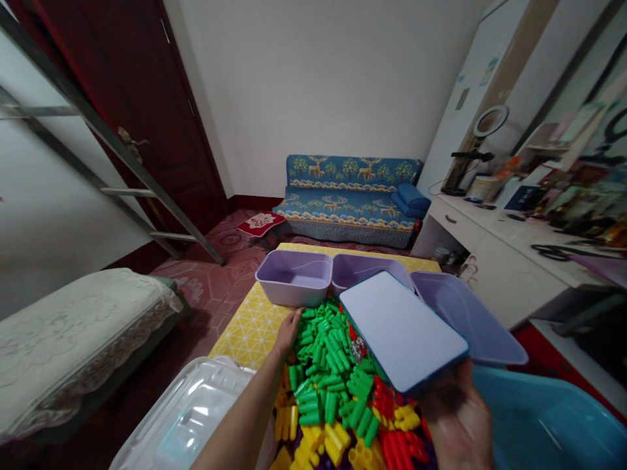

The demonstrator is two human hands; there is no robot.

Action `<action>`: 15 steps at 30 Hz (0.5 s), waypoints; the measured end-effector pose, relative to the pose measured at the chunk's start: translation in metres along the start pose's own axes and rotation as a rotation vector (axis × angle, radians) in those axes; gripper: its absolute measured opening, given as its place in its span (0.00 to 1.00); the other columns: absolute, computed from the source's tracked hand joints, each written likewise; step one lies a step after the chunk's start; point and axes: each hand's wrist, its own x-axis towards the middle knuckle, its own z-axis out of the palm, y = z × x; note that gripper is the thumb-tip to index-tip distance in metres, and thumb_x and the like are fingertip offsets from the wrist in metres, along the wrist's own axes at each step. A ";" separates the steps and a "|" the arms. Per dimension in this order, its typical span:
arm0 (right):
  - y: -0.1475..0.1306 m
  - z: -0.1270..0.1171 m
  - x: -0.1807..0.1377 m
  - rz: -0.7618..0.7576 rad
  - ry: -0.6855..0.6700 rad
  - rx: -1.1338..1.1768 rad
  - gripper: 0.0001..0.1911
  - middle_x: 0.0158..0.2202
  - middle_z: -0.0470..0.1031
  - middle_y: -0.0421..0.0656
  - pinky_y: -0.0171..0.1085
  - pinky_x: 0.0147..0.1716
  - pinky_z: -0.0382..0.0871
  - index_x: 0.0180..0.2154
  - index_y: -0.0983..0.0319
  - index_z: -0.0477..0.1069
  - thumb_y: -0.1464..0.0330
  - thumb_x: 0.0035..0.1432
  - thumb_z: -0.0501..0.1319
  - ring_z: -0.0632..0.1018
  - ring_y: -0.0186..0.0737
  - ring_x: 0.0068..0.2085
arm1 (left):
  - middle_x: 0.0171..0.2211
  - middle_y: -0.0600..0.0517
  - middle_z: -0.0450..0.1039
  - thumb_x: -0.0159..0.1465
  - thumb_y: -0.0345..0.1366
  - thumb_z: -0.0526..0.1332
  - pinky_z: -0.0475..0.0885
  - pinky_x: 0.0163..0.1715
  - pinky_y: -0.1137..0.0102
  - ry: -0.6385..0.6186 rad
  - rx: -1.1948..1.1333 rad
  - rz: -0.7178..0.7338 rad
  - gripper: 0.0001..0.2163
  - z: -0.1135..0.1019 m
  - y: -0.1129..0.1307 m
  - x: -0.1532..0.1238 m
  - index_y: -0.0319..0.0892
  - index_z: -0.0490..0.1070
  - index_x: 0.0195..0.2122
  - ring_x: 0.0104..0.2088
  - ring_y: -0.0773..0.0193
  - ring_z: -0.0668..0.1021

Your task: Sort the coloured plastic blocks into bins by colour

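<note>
My right hand [458, 408] grips the lower right edge of a flat case [404, 329] with a pale white face and dark blue-green rim. The case is tilted over a heap of plastic toy pieces, and a metal clasp [358, 349] shows at its left edge. Green tube-shaped pieces [333, 352] cover most of the heap. Yellow pieces [308, 447] and red pieces [398, 450] lie nearer to me. My left hand [289, 331] rests against the left side of the green pieces, its fingers stretched forward and partly hidden.
Three lilac bins, left [294, 297], middle [345, 267] and right [465, 313], stand along the far side of the yellow-patterned table [245, 326]. A clear plastic lid [196, 405] lies at lower left, a blue tub [553, 411] at lower right. Behind is a sofa [350, 196].
</note>
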 end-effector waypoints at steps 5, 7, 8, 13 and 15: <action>-0.001 0.016 -0.006 -0.012 -0.060 -0.021 0.18 0.38 0.83 0.40 0.53 0.46 0.73 0.42 0.50 0.78 0.49 0.55 0.62 0.81 0.46 0.43 | 0.46 0.42 0.80 0.52 0.60 0.62 0.64 0.59 0.55 -0.004 -0.031 -0.004 0.29 -0.003 0.007 -0.004 0.38 0.80 0.40 0.54 0.43 0.75; -0.002 0.019 -0.008 -0.013 -0.088 -0.036 0.19 0.39 0.83 0.40 0.54 0.47 0.73 0.43 0.50 0.78 0.48 0.55 0.62 0.81 0.47 0.43 | 0.45 0.42 0.80 0.52 0.60 0.62 0.63 0.59 0.55 -0.002 -0.042 -0.003 0.28 -0.005 0.010 -0.005 0.38 0.80 0.40 0.54 0.43 0.75; -0.002 0.021 -0.010 -0.009 -0.081 -0.039 0.20 0.39 0.83 0.41 0.54 0.47 0.73 0.43 0.50 0.78 0.47 0.54 0.63 0.81 0.47 0.43 | 0.45 0.42 0.80 0.52 0.59 0.62 0.63 0.60 0.55 -0.001 -0.048 -0.001 0.28 -0.006 0.011 -0.005 0.38 0.80 0.39 0.55 0.43 0.74; -0.008 0.032 -0.018 -0.019 -0.047 -0.044 0.23 0.42 0.82 0.41 0.53 0.46 0.74 0.45 0.50 0.77 0.47 0.52 0.65 0.80 0.47 0.45 | 0.48 0.41 0.79 0.53 0.57 0.63 0.60 0.61 0.54 0.003 -0.079 0.006 0.26 -0.010 0.012 -0.006 0.38 0.80 0.39 0.57 0.43 0.73; -0.007 0.036 -0.022 -0.046 -0.061 -0.050 0.22 0.41 0.82 0.41 0.52 0.46 0.74 0.44 0.51 0.77 0.48 0.51 0.66 0.80 0.47 0.45 | 0.49 0.41 0.78 0.53 0.57 0.63 0.59 0.62 0.54 0.008 -0.092 0.005 0.26 -0.012 0.011 -0.006 0.38 0.80 0.39 0.57 0.43 0.72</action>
